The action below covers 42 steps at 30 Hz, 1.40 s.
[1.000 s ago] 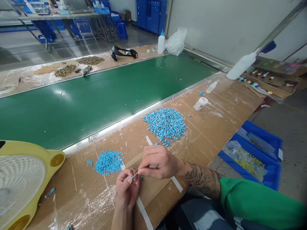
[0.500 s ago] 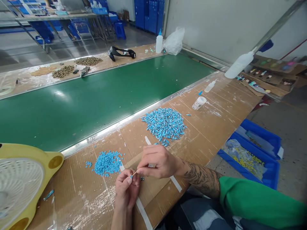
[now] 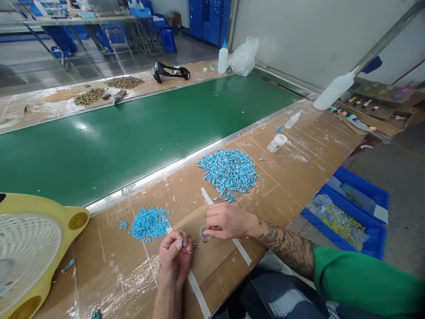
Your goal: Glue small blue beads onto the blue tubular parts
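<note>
My left hand (image 3: pixel 175 259) is closed in a pinch on a small blue part (image 3: pixel 181 239), just above the cardboard-covered bench (image 3: pixel 299 177). My right hand (image 3: pixel 225 220) is closed with its fingertips down at a small clear round dish (image 3: pixel 203 233) on the bench; a thin stick was in it earlier and I cannot see it now. A heap of small blue caps (image 3: pixel 148 223) lies just left of my hands. A bigger heap of blue tube-shaped parts (image 3: pixel 228 171) lies beyond my right hand.
A green conveyor belt (image 3: pixel 133 128) runs behind the bench. A yellow fan (image 3: pixel 29 252) stands at the near left. A white jar (image 3: pixel 276 142) and squeeze bottles (image 3: pixel 293 119) lie at the far right. Blue bins (image 3: pixel 348 217) sit on the floor to the right.
My right hand has moved away from my left hand and gone down to the clear dish. My left hand keeps its pinch on the blue part.
</note>
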{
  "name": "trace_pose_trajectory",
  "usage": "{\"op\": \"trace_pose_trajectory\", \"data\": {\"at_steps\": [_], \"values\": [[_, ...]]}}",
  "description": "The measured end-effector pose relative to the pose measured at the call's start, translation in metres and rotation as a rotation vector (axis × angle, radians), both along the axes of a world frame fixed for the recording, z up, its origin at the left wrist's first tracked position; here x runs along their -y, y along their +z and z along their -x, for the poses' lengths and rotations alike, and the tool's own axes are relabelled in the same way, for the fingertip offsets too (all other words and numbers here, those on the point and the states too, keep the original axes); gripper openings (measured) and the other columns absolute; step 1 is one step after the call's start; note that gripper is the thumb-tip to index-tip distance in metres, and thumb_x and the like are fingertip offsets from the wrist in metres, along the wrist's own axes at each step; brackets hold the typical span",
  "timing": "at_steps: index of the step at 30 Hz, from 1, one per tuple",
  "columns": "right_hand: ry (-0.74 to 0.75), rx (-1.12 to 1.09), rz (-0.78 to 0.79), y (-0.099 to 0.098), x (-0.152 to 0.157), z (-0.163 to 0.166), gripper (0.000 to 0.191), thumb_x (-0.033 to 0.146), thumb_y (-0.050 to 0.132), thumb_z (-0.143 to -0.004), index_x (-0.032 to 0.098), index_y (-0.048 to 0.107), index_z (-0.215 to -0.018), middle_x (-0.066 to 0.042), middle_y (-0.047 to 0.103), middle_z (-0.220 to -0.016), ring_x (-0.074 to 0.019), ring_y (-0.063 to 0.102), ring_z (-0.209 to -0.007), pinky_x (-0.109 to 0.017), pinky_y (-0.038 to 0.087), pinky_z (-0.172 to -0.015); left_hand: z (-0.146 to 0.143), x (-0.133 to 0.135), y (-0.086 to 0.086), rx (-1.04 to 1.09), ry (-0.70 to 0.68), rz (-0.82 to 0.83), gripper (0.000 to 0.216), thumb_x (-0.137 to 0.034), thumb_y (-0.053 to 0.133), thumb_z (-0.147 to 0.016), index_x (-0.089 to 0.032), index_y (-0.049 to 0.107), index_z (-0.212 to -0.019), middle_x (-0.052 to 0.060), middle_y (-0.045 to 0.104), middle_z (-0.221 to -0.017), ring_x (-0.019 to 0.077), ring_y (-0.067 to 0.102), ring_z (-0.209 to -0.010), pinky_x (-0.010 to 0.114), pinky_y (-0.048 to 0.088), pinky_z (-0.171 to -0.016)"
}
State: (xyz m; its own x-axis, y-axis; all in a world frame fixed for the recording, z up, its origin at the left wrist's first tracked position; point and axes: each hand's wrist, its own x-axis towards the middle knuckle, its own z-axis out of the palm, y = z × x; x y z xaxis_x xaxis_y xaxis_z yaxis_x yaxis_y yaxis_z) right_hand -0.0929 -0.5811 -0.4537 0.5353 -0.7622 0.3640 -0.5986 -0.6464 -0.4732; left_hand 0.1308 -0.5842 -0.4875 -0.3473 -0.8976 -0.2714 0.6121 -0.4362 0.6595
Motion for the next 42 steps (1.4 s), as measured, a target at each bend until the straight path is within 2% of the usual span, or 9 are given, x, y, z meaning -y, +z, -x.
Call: {"op": "trace_pose_trajectory", "data": {"at_steps": [4, 13, 16, 21, 24, 27, 30, 35, 42], "values": [[-0.016, -0.082, -0.033, -0.013, -0.002, -0.001, 0.031, 0.034, 0.062, -0.096, 0.017, 0.064, -0.071, 0.0, 0.059, -0.069, -0.0149, 0.055, -0.073, -0.029, 0.04, -0.071, 0.001, 0.0, 0.0, -0.019, -0.002, -0.003, 0.026, -0.028, 0.09, -0.062, -0.015, 0.068, -0.066, -0.001, 0.052, -0.057, 0.0086, 0.051, -0.05, 0.018, 0.046, -0.048], [0.062, -0.049, 0.094, -0.012, 0.002, -0.005, 0.029, 0.031, 0.061, -0.097, 0.016, 0.063, -0.072, -0.001, 0.058, -0.071, -0.0151, 0.051, -0.071, -0.029, 0.039, -0.07, -0.001, -0.001, -0.002, -0.077, -0.051, 0.038, 0.022, -0.026, 0.087, -0.067, -0.016, 0.068, -0.068, -0.001, 0.051, -0.056, 0.008, 0.05, -0.049, 0.018, 0.047, -0.048], [0.055, 0.069, 0.112, 0.002, 0.005, -0.001, 0.03, 0.029, 0.061, -0.097, 0.016, 0.063, -0.071, -0.001, 0.058, -0.068, -0.0142, 0.05, -0.069, -0.029, 0.039, -0.067, -0.002, -0.002, -0.002, -0.08, -0.044, 0.032, 0.022, -0.026, 0.087, -0.067, -0.016, 0.068, -0.068, -0.001, 0.051, -0.057, 0.0079, 0.051, -0.05, 0.018, 0.047, -0.048], [-0.008, 0.47, 0.058, 0.044, 0.01, -0.004, 0.027, 0.028, 0.063, -0.096, 0.014, 0.064, -0.073, -0.001, 0.059, -0.066, -0.011, 0.051, -0.065, -0.025, 0.041, -0.065, 0.0, -0.002, -0.001, -0.079, -0.07, 0.048, 0.022, -0.027, 0.087, -0.068, -0.016, 0.068, -0.069, -0.001, 0.052, -0.058, 0.008, 0.052, -0.05, 0.018, 0.047, -0.049], [0.021, 0.502, 0.076, 0.056, 0.014, -0.016, 0.029, 0.03, 0.061, -0.097, 0.014, 0.063, -0.073, -0.001, 0.058, -0.066, -0.0106, 0.05, -0.065, -0.025, 0.042, -0.065, -0.001, -0.002, -0.004, -0.078, -0.082, 0.052, 0.022, -0.028, 0.087, -0.069, -0.016, 0.068, -0.07, -0.001, 0.054, -0.059, 0.0083, 0.054, -0.051, 0.018, 0.048, -0.05], [0.059, 0.429, 0.116, 0.053, 0.017, -0.028, 0.031, 0.031, 0.058, -0.098, 0.015, 0.064, -0.072, 0.0, 0.056, -0.064, -0.0107, 0.049, -0.065, -0.026, 0.042, -0.066, -0.003, -0.003, -0.005, -0.079, -0.083, 0.063, 0.021, -0.028, 0.086, -0.07, -0.016, 0.069, -0.071, -0.001, 0.054, -0.058, 0.0085, 0.055, -0.051, 0.018, 0.049, -0.05], [0.062, 0.447, 0.163, 0.047, 0.019, -0.033, 0.032, 0.03, 0.06, -0.097, 0.015, 0.063, -0.069, 0.001, 0.054, -0.061, -0.0105, 0.047, -0.064, -0.026, 0.041, -0.064, -0.004, -0.003, -0.004, -0.073, -0.082, 0.075, 0.019, -0.028, 0.086, -0.071, -0.017, 0.07, -0.072, -0.001, 0.054, -0.057, 0.0086, 0.056, -0.051, 0.018, 0.05, -0.051], [0.08, 0.467, 0.191, 0.044, 0.019, -0.035, 0.026, 0.026, 0.066, -0.094, 0.014, 0.064, -0.071, 0.002, 0.055, -0.062, -0.0096, 0.046, -0.065, -0.025, 0.041, -0.064, -0.002, -0.003, -0.001, -0.061, -0.091, 0.09, 0.019, -0.029, 0.086, -0.071, -0.017, 0.071, -0.073, -0.001, 0.055, -0.057, 0.0085, 0.057, -0.051, 0.017, 0.049, -0.052], [0.065, 0.428, 0.203, 0.042, 0.018, -0.034, 0.028, 0.029, 0.063, -0.096, 0.015, 0.065, -0.072, 0.001, 0.057, -0.063, -0.0102, 0.047, -0.067, -0.025, 0.041, -0.066, -0.002, -0.003, -0.003, -0.061, -0.097, 0.085, 0.019, -0.029, 0.086, -0.071, -0.016, 0.071, -0.073, -0.001, 0.055, -0.057, 0.0088, 0.056, -0.051, 0.017, 0.048, -0.051]]}}
